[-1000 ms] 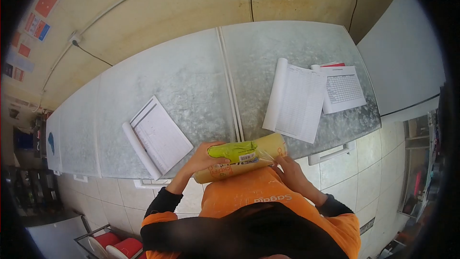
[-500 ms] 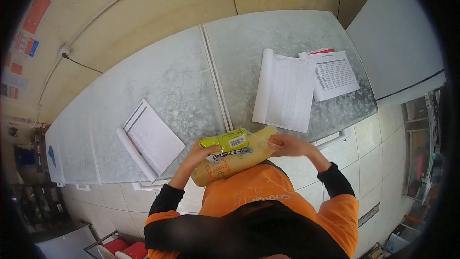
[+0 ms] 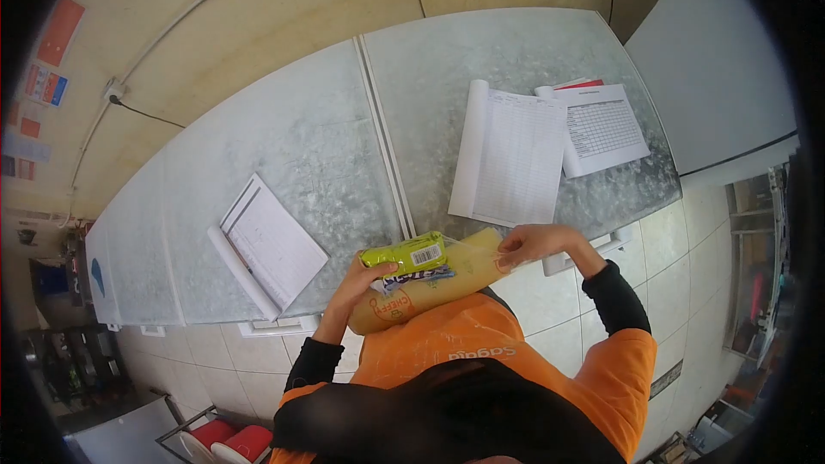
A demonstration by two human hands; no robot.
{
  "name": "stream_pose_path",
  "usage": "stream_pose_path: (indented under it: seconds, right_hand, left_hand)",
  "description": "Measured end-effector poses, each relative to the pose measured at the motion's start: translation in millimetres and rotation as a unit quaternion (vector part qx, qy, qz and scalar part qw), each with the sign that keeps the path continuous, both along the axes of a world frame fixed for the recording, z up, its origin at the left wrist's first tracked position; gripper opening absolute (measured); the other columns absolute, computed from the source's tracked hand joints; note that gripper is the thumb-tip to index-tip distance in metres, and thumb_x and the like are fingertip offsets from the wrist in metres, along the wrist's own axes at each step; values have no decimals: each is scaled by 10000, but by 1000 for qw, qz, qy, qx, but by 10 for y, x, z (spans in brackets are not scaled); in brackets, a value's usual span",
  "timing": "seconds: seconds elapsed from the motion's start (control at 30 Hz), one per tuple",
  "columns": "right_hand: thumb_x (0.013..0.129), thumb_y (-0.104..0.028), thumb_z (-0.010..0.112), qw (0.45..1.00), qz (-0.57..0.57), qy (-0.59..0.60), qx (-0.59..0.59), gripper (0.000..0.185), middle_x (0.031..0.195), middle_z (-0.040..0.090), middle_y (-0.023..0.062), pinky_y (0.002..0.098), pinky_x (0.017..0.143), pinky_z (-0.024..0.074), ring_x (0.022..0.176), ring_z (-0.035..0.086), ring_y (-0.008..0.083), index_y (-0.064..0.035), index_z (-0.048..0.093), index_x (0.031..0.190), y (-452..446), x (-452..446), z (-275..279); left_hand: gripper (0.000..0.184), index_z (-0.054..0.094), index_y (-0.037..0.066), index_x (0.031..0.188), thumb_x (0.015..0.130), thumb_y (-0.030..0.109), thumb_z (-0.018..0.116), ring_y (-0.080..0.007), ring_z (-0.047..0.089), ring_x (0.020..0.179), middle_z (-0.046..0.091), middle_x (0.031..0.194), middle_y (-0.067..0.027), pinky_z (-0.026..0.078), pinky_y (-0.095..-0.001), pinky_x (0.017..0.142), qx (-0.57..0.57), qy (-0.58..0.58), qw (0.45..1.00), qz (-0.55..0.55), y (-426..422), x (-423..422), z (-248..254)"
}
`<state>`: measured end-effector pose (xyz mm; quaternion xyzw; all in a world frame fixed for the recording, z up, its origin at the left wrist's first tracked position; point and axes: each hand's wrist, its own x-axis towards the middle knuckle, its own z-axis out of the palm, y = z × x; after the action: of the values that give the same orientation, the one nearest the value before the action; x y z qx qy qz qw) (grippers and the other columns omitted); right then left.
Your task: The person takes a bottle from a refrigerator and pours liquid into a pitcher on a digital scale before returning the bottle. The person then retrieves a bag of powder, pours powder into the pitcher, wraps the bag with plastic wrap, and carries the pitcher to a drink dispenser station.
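My left hand (image 3: 357, 280) is closed around a green packet (image 3: 399, 253) with a barcode, its thumb lying across the front. A packet with blue lettering (image 3: 416, 278) shows just below the green one. Under both, against my orange shirt, lies a thick yellowish roll (image 3: 447, 294) printed "CHEFFY"; what bears its weight is partly hidden. My right hand (image 3: 534, 244) is at the roll's right end, fingers pinched on thin clear plastic (image 3: 474, 247) that stretches toward the packets. Whether the plastic is a bag or a loose sheet, I cannot tell.
Ahead is a grey metal-topped counter (image 3: 284, 137) with a seam. On it lie a folded-back notepad (image 3: 277, 241) at left and printed sheets (image 3: 520, 155) and a chart (image 3: 606, 129) at right. A tall grey cabinet (image 3: 718, 77) stands at right, red-topped containers (image 3: 245, 442) at lower left.
My right hand has moved a little right and up, drawing the clear plastic with it. More of the packet with blue lettering shows. The left hand keeps its grip on the green packet.
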<state>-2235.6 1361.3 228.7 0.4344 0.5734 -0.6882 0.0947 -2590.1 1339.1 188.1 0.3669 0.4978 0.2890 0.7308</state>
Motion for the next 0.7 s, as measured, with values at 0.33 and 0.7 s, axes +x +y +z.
stream_pose_path:
  seconds: [0.33,0.7]
  right_hand:
    - [783,-3,593,810,-301,-28,503,133,738,509,90,303,611,425,666,514,290,-36,464,775,-1082,-504,-440]
    - [825,-90,619,983,-111,53,-133,134,686,422,-3,219,594,402,688,454,98,-95,541,934,-153,305,-25]
  left_hand:
    - [291,622,-65,941,725,114,700,-122,599,757,652,853,-84,476,-247,704,25,2,998,65,-104,-126,51]
    - [285,633,-66,940,732,116,702,-120,596,771,660,863,-84,468,-242,709,56,30,996,-61,50,-59,146]
